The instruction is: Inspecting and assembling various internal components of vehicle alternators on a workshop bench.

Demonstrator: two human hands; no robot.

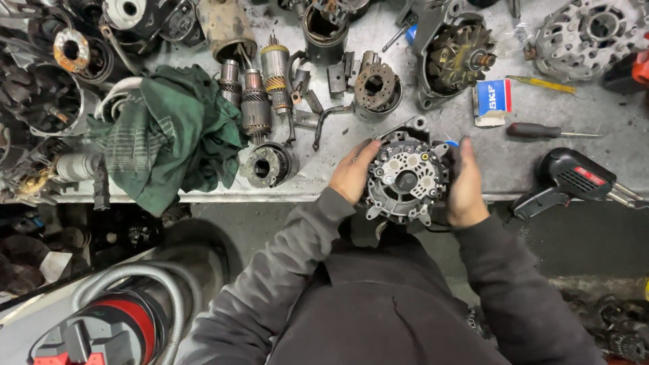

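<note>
Both hands, left hand (351, 172) and right hand (466, 189), grip a round alternator housing (405, 179) at the edge of the cluttered grey worktop (527, 169).

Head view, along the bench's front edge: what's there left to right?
Green rag → round metal housing → left hand → alternator part held between both hands → right hand → black soldering gun.

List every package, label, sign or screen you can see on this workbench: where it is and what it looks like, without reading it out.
Small cardboard box: on the bench beyond the right hand, rectangular, blue and white with a red stripe.
Red label: narrow strip on the black pistol-shaped tool at the bench's right edge.
No signs or screens.
</note>
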